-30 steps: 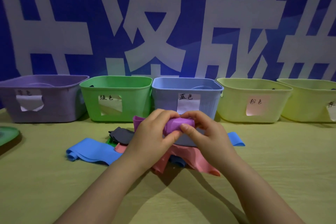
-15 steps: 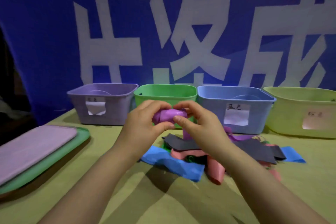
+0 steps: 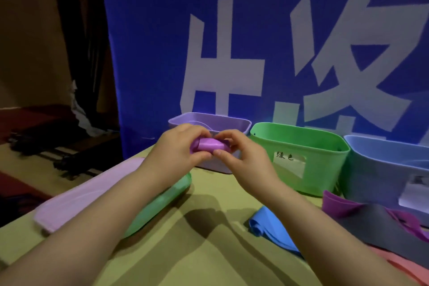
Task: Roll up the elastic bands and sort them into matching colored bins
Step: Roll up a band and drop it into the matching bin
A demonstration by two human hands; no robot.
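Observation:
Both hands hold a rolled purple band in the air just in front of the purple bin. My left hand grips its left end, and my right hand pinches its right end with thumb and fingers. To the right of the purple bin stand the green bin and the blue bin. Loose bands lie on the table at lower right: a blue band, a dark grey band, a purple band and a pink band.
A pale pink pad lies on a green tray at the table's left, under my left forearm. A blue banner with white characters hangs behind the bins. Dark floor and clutter lie beyond the table's left edge.
Both hands have carried the rolled purple band leftwards, from in front of the blue bin to in front of the purple bin. The view has swung left with them.

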